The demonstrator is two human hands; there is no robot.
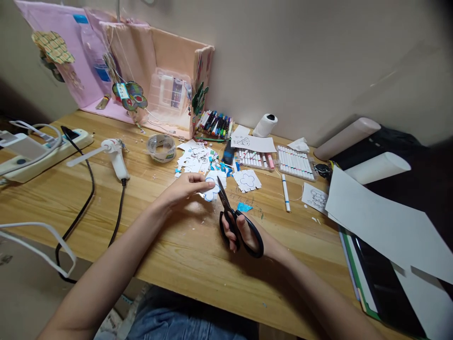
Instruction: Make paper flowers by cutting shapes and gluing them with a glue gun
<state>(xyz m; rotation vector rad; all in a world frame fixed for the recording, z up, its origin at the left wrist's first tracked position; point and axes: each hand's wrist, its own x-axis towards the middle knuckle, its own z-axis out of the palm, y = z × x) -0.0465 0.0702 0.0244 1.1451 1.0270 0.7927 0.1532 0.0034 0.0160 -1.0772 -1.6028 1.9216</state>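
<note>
Between the thumb and fingers of my left hand (187,189) is a small white paper cutout (211,192) with a blue drawn outline. My right hand (244,231) has its fingers through the handles of black-handled scissors (228,208), whose blades point up beside the cutout's right edge. Whether the blades touch the paper I cannot tell. Just right of the blades lies a paper square (247,180) with a flower outline. A scrap of blue paper (244,207) rests by the scissors. Behind my left hand is a pile of paper scraps (194,158).
At left are a glue gun (116,158), a power strip (42,156) and black cables. A tape roll (161,148) stands behind my left hand. Marker trays (295,163) and a loose marker (285,193) lie right of the scraps. Large paper sheets (382,217) cover the right side.
</note>
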